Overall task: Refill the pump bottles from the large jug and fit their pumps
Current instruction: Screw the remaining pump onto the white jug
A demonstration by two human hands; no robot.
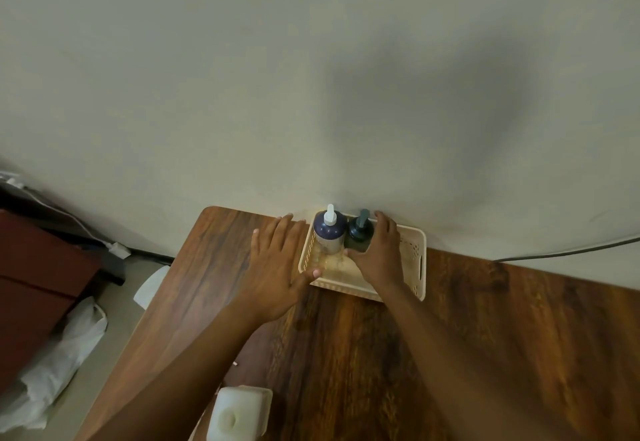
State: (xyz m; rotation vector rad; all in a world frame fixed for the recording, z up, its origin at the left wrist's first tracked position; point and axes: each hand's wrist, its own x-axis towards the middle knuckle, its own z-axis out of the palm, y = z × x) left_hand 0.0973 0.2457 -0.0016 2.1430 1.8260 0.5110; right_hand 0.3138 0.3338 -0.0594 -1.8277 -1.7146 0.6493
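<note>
Jug [239,416], one only, white, stands at the near edge of the worktop [485,336], its open mouth facing up. Two bare arms reach over the wood toward the far edge. One cream basket [420,267] sits against the wall there, near the far left corner. The left hand [277,267] lies spread flat on the worktop just beside the basket's left wall, fingers wide apart, gripping nothing, the thumb touching the basket's rim. The right hand [381,250] is inside the basket, fingers curled round the dark green bottle [360,231]. Two bottles stand upright in the basket's far left part, touching: a blue bottle [329,232] with a white pump on the left, the dark green one with a dark pump on the right.
</note>
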